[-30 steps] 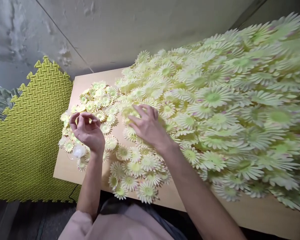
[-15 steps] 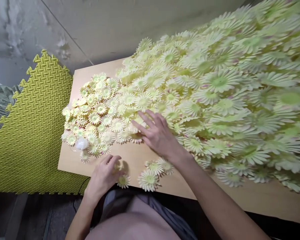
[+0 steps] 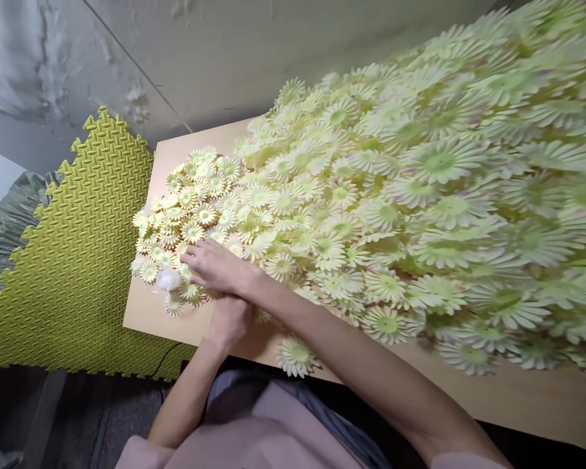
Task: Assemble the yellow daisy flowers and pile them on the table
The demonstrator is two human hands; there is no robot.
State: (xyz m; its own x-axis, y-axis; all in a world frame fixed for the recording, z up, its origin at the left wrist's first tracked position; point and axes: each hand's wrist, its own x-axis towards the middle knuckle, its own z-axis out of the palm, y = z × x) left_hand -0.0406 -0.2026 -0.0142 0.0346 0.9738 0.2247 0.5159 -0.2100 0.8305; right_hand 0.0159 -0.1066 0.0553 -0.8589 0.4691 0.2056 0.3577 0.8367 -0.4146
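Observation:
A huge heap of pale yellow-green paper daisies [image 3: 420,182] covers most of a light wooden table [image 3: 517,391]. A lower patch of smaller daisies [image 3: 190,195] lies at the table's left end. My right hand [image 3: 215,264] reaches across to the left, fingers stretched out flat on these small daisies, close to a small white blob [image 3: 167,279]. My left hand [image 3: 229,319] rests on the table just under my right wrist, its fingers hidden by it. One daisy [image 3: 295,355] lies alone at the near edge.
A yellow-green interlocking foam mat [image 3: 78,260] leans left of the table. A cracked grey wall [image 3: 224,52] stands behind it. A thin dark cable [image 3: 166,355] hangs at the table's near left corner. My lap in pink cloth [image 3: 254,436] is below.
My right hand swept left from the middle of the heap to the small daisies. The left hand dropped from above them to the near table edge and now sits under the right wrist.

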